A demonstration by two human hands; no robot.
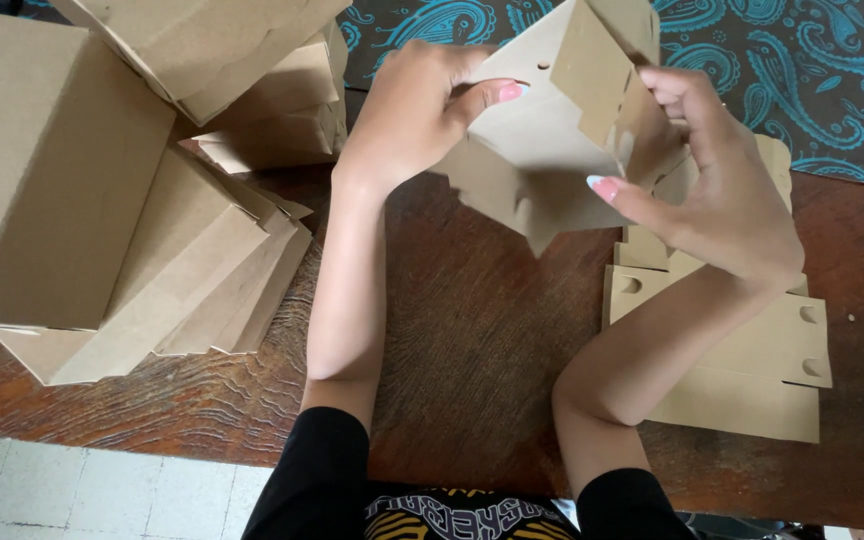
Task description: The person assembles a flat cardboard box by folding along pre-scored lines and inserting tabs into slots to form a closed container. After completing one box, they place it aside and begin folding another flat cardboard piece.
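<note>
Both hands [562, 140] pinch a half-folded cardboard box [552, 130] between stacked boxes [102, 200] and flat blanks [742, 350].

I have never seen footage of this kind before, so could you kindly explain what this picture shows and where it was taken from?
There is no machine here: a person works with two bare hands, and the single picture comes from a camera worn on their head, looking down. The left hand and right hand together hold a partly folded cardboard box above a dark wooden table. Under the right forearm lies a stack of flat box blanks with cut notches. On the left sit finished boxes piled on one another. Beyond the table's far edge is a dark cloth with a blue paisley pattern.
</note>
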